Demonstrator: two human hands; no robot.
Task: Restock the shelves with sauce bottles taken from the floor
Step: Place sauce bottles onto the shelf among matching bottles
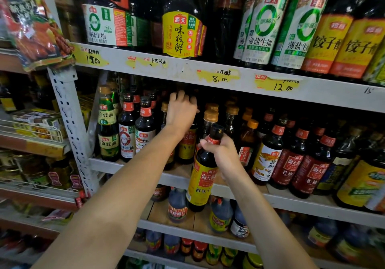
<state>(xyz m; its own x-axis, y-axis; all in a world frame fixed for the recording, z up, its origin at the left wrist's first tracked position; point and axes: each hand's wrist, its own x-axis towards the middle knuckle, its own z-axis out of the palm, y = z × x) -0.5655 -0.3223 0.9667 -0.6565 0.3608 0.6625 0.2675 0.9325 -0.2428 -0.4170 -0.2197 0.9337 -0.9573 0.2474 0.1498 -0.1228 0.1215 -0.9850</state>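
While the right hand point(220, 152) grips a yellow-labelled sauce bottle point(203, 177) by its neck, just in front of the middle shelf point(104, 165), the left hand point(181, 110) reaches far among the shelved bottles point(127, 131); its fingertips are hidden, so I cannot tell its grip.

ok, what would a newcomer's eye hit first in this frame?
Two bare arms reaching in from below: the right hand grips the neck of a dark yellow-labelled bottle in front of the middle shelf. The left hand reaches deeper among the bottles on that shelf; what its fingers touch is lost in shadow. Above, torn yellow price tags with handwritten numbers line the upper shelf edge.
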